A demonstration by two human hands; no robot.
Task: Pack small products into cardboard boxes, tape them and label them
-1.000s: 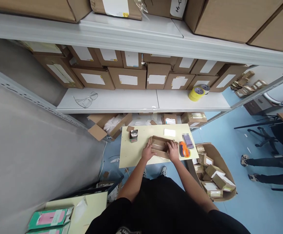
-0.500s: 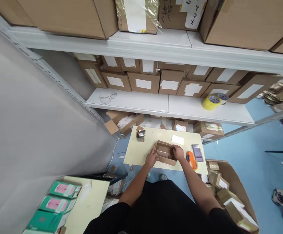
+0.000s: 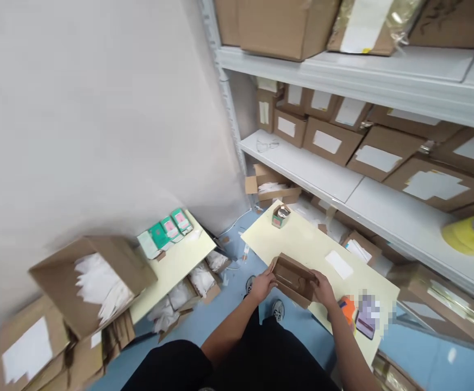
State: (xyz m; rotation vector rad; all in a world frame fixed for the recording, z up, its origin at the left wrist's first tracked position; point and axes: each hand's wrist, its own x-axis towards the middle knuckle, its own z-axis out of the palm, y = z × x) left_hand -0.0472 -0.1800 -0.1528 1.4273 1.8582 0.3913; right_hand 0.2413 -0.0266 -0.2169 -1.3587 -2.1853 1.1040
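Box (image 3: 293, 275) shifted to table (image 3: 308, 244) edge; hands (image 3: 263, 284) half-closed around opposite ends.

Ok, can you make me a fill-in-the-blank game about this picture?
1. The cardboard box held between the left grip and right grip has its top ____.
2. The big tape roll on the shelf is ____.
3. The stuff inside the big carton on the left is ____.
4. The floor is ____.

Missing words: open; yellow; white; blue.
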